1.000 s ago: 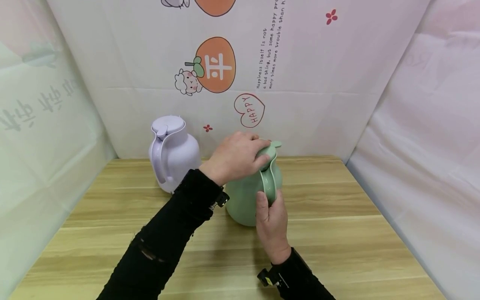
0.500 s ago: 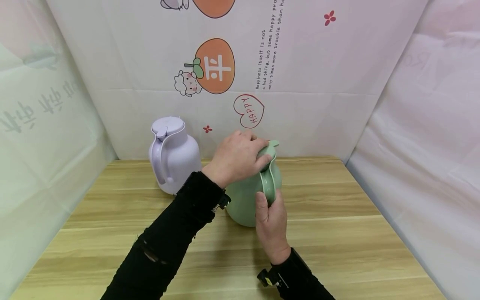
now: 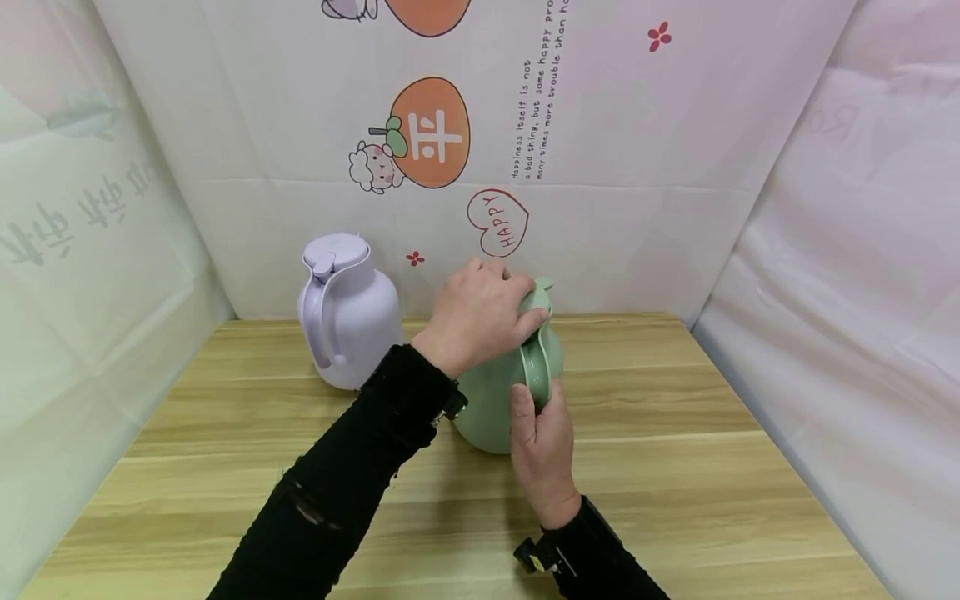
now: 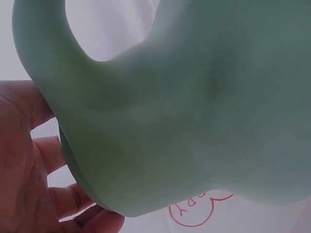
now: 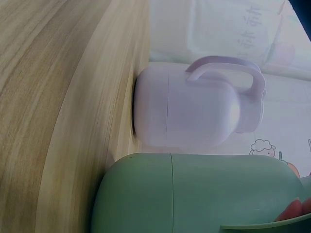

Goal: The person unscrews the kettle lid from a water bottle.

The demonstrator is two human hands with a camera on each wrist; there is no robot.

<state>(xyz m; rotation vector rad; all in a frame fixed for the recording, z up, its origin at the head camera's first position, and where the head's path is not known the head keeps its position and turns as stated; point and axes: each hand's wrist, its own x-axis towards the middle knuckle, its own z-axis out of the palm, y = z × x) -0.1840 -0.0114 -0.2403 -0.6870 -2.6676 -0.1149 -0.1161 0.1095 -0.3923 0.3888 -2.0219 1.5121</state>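
Note:
A pale green thermos jug (image 3: 483, 421) stands upright on the wooden table, its handle toward me. My left hand (image 3: 480, 312) reaches over the top and grips the lid (image 3: 537, 297), with the thumb on the near side. In the left wrist view the fingers (image 4: 68, 199) curl round the rim of the green jug. Lower down, my right hand (image 3: 543, 454) holds the jug's handle (image 3: 537, 371), thumb on its left side. The left hand and forearm hide much of the jug's upper body. In the right wrist view, fingertips (image 5: 291, 209) show at the handle's edge.
Left of the green jug stands a lilac thermos jug (image 3: 363, 312) of similar shape, close to my left forearm. White printed cloth (image 3: 600, 167) rises behind the wooden table (image 3: 660, 467) and along both sides.
My left hand has turned slightly and moved a little to the right over the lid, and the lid's tab has swung left. The right hand and the jug's body stay in place.

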